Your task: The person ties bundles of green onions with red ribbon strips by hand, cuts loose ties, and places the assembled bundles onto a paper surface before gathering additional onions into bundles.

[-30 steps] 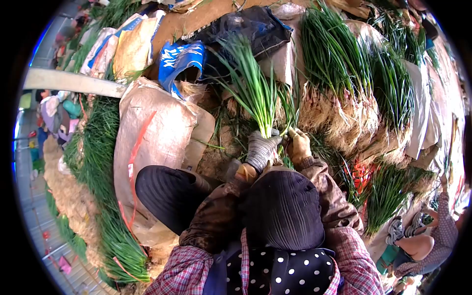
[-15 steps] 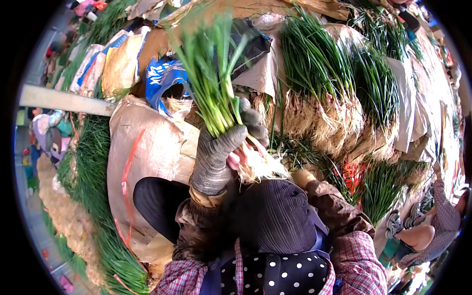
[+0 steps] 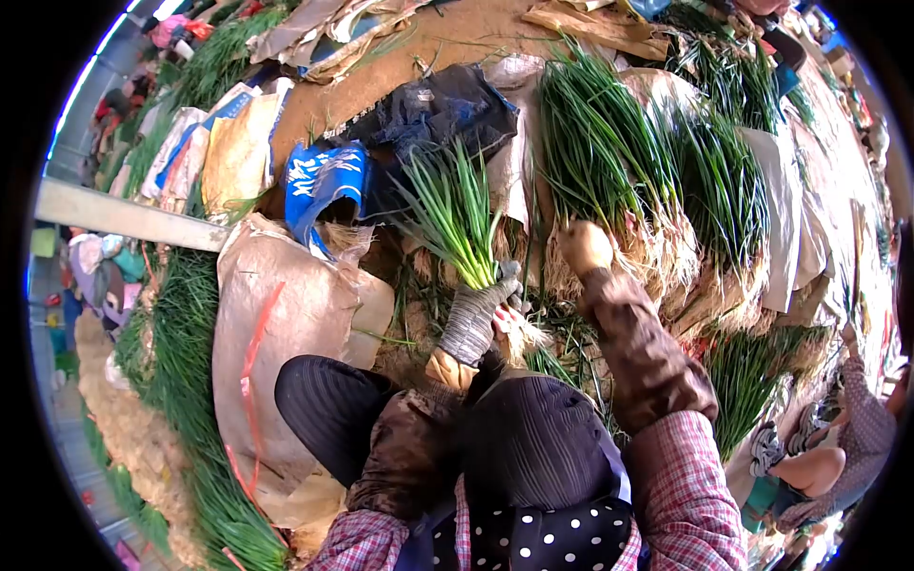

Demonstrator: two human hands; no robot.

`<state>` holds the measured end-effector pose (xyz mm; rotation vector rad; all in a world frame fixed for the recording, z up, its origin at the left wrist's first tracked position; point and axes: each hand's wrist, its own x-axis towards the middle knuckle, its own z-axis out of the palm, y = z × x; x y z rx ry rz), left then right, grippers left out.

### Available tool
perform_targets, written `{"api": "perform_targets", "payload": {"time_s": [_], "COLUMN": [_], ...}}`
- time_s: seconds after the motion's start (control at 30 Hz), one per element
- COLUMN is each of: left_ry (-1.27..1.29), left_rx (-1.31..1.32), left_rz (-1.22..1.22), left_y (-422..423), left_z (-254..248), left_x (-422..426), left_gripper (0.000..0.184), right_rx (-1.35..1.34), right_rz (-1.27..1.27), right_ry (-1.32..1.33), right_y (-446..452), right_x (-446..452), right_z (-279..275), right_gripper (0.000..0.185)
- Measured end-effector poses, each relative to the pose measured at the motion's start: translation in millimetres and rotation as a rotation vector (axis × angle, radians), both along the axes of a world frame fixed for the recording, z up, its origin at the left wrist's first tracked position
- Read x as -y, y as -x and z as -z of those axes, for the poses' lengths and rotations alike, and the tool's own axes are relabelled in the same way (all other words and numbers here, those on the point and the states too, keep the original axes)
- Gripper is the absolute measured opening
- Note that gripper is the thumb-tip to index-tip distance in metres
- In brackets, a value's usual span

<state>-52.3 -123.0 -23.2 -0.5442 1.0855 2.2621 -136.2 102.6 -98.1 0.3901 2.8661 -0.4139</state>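
Note:
My left hand [image 3: 481,309], in a grey ribbed glove, is closed around a bunch of spring onions [image 3: 460,214]. Their green leaves point up and away from me; pinkish bulbs and pale roots stick out below the fist on the right. My right hand [image 3: 585,247] is curled at the left edge of a large pile of spring onions [image 3: 605,133], by the bulb and root end. Its fingertips are turned away, so what lies in them is hidden.
A brown sack [image 3: 286,324] with red ribbon lies left of my bent knee [image 3: 328,409]. Ahead are a blue printed bag [image 3: 328,181] and dark plastic sheeting [image 3: 438,109]. More spring onions [image 3: 176,343] line the far left. Another person [image 3: 847,447] sits at right.
My left hand has lowered the bunch, moving it right and away from my face. My right hand has reached forward from beside my knee to the large pile.

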Motion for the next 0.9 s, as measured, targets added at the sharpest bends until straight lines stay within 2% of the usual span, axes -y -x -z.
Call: {"api": "perform_targets", "payload": {"time_s": [0.03, 0.07, 0.13, 0.17, 0.2, 0.23, 0.3, 0.37, 0.4, 0.43, 0.47, 0.53, 0.57, 0.6, 0.67, 0.7, 0.8, 0.83, 0.87, 0.9], "left_ry": [0.0, 0.015, 0.045, 0.065, 0.118, 0.172, 0.213, 0.302, 0.346, 0.326, 0.34, 0.37, 0.516, 0.556, 0.637, 0.661, 0.568, 0.458, 0.614, 0.614], "left_rx": [0.015, 0.015, 0.017, 0.018, 0.037, 0.055, 0.062, 0.076, 0.077, 0.09, 0.066, 0.021, 0.091, 0.141, 0.245, 0.217, 0.145, 0.214, 0.154, 0.159], "left_rz": [0.013, 0.0, -0.021, 0.041, 0.053, 0.064, 0.067, 0.099, 0.115, 0.095, 0.103, 0.118, 0.147, 0.162, 0.193, 0.194, 0.108, 0.046, 0.1, 0.118], "left_y": [-2, -4, -8, -7, -7, -8, -9, -11, -10, -10, -9, -9, -8, -5, 2, 2, -4, -4, -5, -6], "left_z": [-9, -6, 4, 14, 17, 19, 29, 20, 14, 10, 5, -3, 13, 2, -18, -16, 23, 8, 4, 2], "left_x": [0, 0, -5, -1, -2, -3, -6, -10, -13, -18, -20, -24, -26, -28, -31, -29, -26, -27, -27, -29], "left_gripper": [0.026, 0.026, 0.027, 0.029, 0.03, 0.031, 0.032, 0.031, 0.031, 0.03, 0.029, 0.027, 0.023, 0.022, 0.021, 0.023, 0.029, 0.02, 0.02, 0.021], "right_rx": [-0.007, 0.0, 0.061, 0.33, 0.323, 0.493, 0.691, 0.755, 0.581, 0.114, -0.141, -0.169, -0.059, -0.101, 0.006, -0.072, -0.049, -0.045, -0.04, -0.041], "right_rz": [0.008, 0.094, -0.019, -0.254, -0.514, -0.568, -0.628, -0.642, -0.439, -0.322, -0.294, -0.035, 0.077, 0.119, 0.121, 0.14, 0.074, 0.048, 0.023, -0.031], "right_ry": [0.044, 0.212, 0.281, 0.211, 0.262, 0.196, 0.08, -0.011, 0.017, 0.226, 0.19, 0.23, 0.201, 0.188, 0.149, 0.129, 0.246, 0.33, 0.414, 0.433], "right_y": [-24, -57, -130, -162, -220, -261, -269, -209, -176, -151, -120, -50, -18, 2, 28, 20, -35, -58, -80, -101], "right_x": [-1, 1, -5, -17, -47, -51, -46, -16, -8, -3, 3, 19, 26, 25, 23, 29, 42, 46, 50, 54], "right_z": [-4, -24, -26, -5, 76, 72, 51, 17, 4, 0, -2, -14, -19, -11, -7, -5, -38, -45, -52, -64], "right_gripper": [0.028, 0.026, 0.021, 0.026, 0.036, 0.036, 0.04, 0.045, 0.039, 0.029, 0.023, 0.025, 0.028, 0.025, 0.023, 0.02, 0.019, 0.018, 0.017, 0.018]}}
